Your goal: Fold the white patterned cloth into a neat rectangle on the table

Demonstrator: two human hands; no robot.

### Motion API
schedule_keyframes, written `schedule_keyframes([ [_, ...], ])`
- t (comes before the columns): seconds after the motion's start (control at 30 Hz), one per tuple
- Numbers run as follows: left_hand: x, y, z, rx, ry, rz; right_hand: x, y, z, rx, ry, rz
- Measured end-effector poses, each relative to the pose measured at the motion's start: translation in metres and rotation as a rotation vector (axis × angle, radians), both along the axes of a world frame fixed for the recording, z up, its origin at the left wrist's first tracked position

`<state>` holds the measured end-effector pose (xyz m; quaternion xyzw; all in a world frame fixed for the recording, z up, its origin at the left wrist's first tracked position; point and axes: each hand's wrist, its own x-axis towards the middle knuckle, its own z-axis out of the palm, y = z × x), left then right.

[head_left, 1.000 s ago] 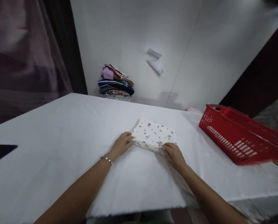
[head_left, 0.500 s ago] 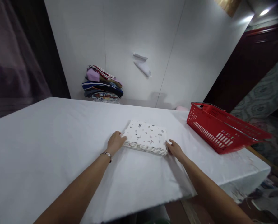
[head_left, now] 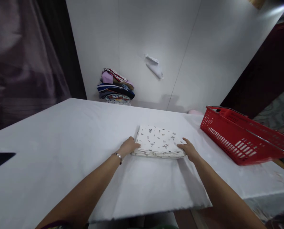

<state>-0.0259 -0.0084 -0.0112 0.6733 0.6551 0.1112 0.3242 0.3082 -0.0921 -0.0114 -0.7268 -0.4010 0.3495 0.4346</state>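
A folded white cloth [head_left: 159, 140] with small printed motifs lies in several layers on the white-covered table, in the middle of the head view. My left hand [head_left: 129, 146], with a metal bracelet at the wrist, grips its left edge, thumb on top and fingers at the side. On the opposite side, my right hand [head_left: 188, 149] holds the right edge, its thumb pressed on the top layer. The fingers under the cloth are partly hidden.
A red plastic basket [head_left: 234, 136] stands at the right of the table. A stack of folded fabrics [head_left: 117, 87] is by the wall behind. A dark flat object [head_left: 1, 159] lies at the far left. The white tablecloth [head_left: 68, 152] hangs over the front edge.
The view has turned left, bringing the dark flat object into sight. My right hand has moved from the cloth's right side to a grip with its thumb on top.
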Motion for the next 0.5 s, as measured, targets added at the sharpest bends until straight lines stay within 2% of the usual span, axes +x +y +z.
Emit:
schedule_keyframes([
  [0.1, -0.001, -0.026, -0.003, 0.03, -0.029, -0.041, 0.012, -0.005, -0.002, -0.058, 0.014, 0.031],
  [0.2, -0.004, -0.041, 0.0, 0.042, -0.062, -0.039, 0.014, -0.01, -0.003, -0.117, -0.031, 0.044],
  [0.4, -0.002, -0.051, 0.004, 0.057, -0.074, -0.016, 0.01, -0.02, -0.003, -0.261, -0.207, 0.068],
  [0.5, -0.001, -0.055, 0.003, 0.081, -0.024, -0.018, 0.013, -0.021, -0.008, -0.251, -0.371, 0.072],
])
